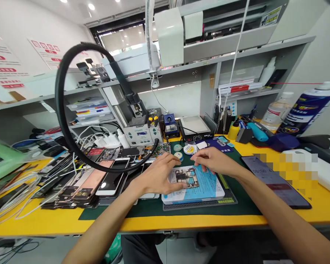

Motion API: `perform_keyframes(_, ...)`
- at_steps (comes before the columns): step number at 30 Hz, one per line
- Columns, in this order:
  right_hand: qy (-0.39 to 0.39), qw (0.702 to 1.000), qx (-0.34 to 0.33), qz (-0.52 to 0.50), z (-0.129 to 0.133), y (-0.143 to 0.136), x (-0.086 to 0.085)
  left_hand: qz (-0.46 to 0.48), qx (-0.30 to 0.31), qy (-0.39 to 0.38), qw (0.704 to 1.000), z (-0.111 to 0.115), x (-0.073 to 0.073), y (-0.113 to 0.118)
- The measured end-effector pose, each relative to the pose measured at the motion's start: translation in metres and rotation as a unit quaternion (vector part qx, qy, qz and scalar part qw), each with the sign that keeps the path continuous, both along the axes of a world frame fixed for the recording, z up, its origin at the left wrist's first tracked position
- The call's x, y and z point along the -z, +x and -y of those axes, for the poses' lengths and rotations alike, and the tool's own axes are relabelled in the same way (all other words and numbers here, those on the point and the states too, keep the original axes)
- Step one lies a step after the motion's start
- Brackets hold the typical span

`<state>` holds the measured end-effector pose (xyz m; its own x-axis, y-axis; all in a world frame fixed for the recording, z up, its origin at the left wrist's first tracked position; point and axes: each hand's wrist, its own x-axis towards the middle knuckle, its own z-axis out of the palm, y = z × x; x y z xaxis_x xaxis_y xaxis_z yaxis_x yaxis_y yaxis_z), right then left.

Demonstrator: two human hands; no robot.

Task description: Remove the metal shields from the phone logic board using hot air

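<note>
1 circuit board (187, 178) lies flat on top of 1 blue-and-white box (209, 192), near the middle of the tabletop (181, 224). Under the box are 2 mats: a grey mat (200, 206), and beneath that a larger green mat (246, 209).

The left hand (161, 174) is over the board's left side, its fingers spread and released, with the thumb reaching across the lower part of the board. The right hand (213, 160) is above the box's far right part, beside the board; its fingers are curled inward, and I cannot tell whether they pinch anything small.

Just beyond the hands sit 3 small round containers: a pale green tin (177, 147), a blue-rimmed tin (178, 156) and a white-and-yellow tin (189, 149). To the left, 1 white-framed phone (113, 178) rests beside 1 pink panel (91, 178) atop crowded phone parts, too overlapped to count. To the right lies 1 dark-edged phone (275, 183) with its screen lit.

Behind stand 1 hot-air station (141, 136) with a black hose (61, 106), 1 blue soldering unit (170, 127) and 1 flat-topped heater (195, 125). At the far right are 1 yellow bottle (233, 131), 1 clear bottle (275, 112) and 1 tilted spray can (305, 110).
</note>
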<state>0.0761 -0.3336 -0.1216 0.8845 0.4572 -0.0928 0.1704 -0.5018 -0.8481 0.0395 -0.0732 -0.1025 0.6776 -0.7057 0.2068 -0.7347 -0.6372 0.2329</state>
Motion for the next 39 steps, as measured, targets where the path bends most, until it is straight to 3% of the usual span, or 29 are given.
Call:
perform_keyframes(14,-0.022,1.0,0.007,0.011,-0.007,-0.01,-0.013,-0.054,0.011,-0.002,0.998,-0.014,0.003,-0.004)
perform_keyframes(25,-0.002,1.0,0.02,0.013,-0.006,-0.008,-0.005,-0.064,0.006,0.003,0.998,-0.013,0.005,-0.006)
perform_keyframes(28,-0.003,0.998,0.058,0.038,-0.003,-0.003,-0.005,-0.065,0.0,0.005,0.998,-0.013,0.004,-0.008)
perform_keyframes(35,-0.001,0.966,0.226,0.124,0.012,0.021,0.006,-0.057,-0.006,0.011,0.998,-0.013,0.004,-0.01)
perform_keyframes(39,-0.004,0.956,0.261,0.136,0.017,0.032,0.016,-0.054,-0.006,0.013,0.998,-0.013,0.004,-0.01)
